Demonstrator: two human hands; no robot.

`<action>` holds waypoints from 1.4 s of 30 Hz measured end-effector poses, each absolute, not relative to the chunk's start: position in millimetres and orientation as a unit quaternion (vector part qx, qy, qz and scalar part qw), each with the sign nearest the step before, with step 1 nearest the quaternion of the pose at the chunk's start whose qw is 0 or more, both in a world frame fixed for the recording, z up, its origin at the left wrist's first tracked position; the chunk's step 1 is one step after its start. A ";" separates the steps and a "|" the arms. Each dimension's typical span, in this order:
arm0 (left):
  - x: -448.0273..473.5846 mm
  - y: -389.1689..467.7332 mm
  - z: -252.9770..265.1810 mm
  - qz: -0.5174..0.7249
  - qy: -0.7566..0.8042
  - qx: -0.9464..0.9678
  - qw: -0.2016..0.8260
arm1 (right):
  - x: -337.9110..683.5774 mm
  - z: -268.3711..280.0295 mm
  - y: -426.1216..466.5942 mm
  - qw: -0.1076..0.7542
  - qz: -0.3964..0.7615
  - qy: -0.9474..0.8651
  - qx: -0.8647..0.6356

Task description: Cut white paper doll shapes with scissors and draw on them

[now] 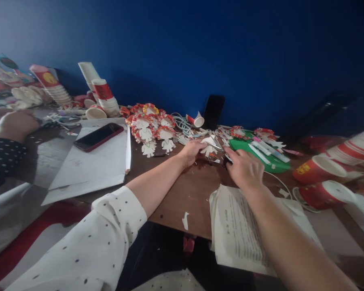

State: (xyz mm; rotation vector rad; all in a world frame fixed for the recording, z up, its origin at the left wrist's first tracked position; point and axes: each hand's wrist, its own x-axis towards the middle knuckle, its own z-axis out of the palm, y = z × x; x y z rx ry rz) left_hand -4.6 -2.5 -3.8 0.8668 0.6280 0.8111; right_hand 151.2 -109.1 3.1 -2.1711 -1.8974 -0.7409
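Between finger and thumb, my left hand (192,152) pinches a small white paper cutout (208,150) shaped like a figure. My right hand (245,169) grips a pair of scissors (215,146), whose blades lie at the cutout's edge. Most of the scissors' handles is hidden by my fingers. Left of my left hand, a pile of finished-looking paper dolls (148,127) with red fringed heads and white bodies lies on the brown table (182,194). Paper scraps surround the cutout.
Stacked paper cups (106,97) stand at the back left; more red cups (320,171) lie at right. A phone (98,136) rests on a white box (92,169). Another phone (214,111) leans on the wall. A green tray (280,166) holds pens. A co-worker's hand (16,125) is at left.
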 end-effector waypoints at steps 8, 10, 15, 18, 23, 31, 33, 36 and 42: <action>-1.6 -1.0 -5.0 0.381 0.304 0.392 0.780 | 153.4 -2.0 -106.9 0.092 -0.266 -0.638 -0.717; -1.3 -0.6 -5.3 0.382 0.303 0.393 0.780 | 153.1 -2.1 -106.7 0.092 -0.265 -0.638 -0.717; -0.2 0.0 -7.1 0.397 0.307 0.392 0.771 | 152.3 -2.7 -106.4 0.085 -0.260 -0.634 -0.723; -0.1 0.6 -8.4 0.399 0.305 0.394 0.770 | 151.5 -2.6 -106.4 0.080 -0.255 -0.634 -0.725; -0.8 2.0 -6.5 0.400 0.305 0.368 0.782 | 147.5 1.4 -107.5 0.058 -0.229 -0.637 -0.734; -2.2 7.1 -8.3 0.403 0.307 0.342 0.792 | 143.6 4.2 -107.2 0.035 -0.180 -0.640 -0.747; -3.1 8.5 -10.0 0.400 0.321 0.348 0.785 | 141.2 3.7 -106.2 0.022 -0.168 -0.642 -0.747; -4.1 9.7 -10.8 0.400 0.340 0.349 0.776 | 137.4 2.7 -104.6 -0.001 -0.149 -0.644 -0.750; -2.7 10.5 -9.9 0.406 0.384 0.335 0.759 | 134.0 -3.8 -105.2 0.006 -0.124 -0.645 -0.754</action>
